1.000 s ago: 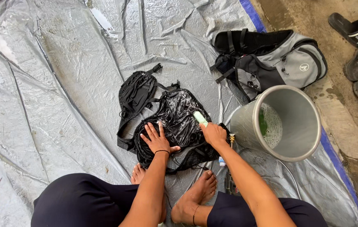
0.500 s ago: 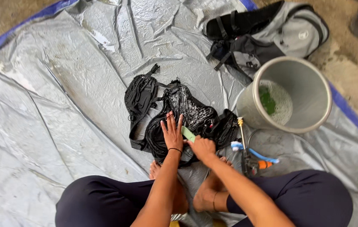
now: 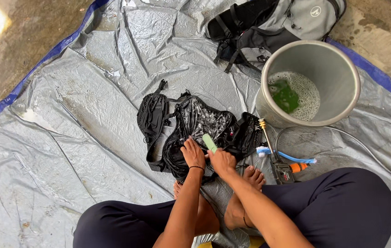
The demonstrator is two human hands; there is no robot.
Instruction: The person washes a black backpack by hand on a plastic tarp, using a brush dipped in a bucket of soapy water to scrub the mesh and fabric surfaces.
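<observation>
I squat with knees spread wide and bare feet together between them. Both forearms reach forward and down, close side by side. My left hand (image 3: 193, 154) lies palm down, fingers together and pressed flat, a thin dark band at the wrist. My right hand (image 3: 221, 160) sits just beside it, fingers curled in a closed grip, knuckles up.

The black bag (image 3: 200, 131) is wet, glistening cloth with mesh parts. Under it the grey tarp (image 3: 89, 110) is crinkled, glossy plastic sheet. The bucket (image 3: 338, 59) looks like smooth matt grey plastic, holding foamy water.
</observation>
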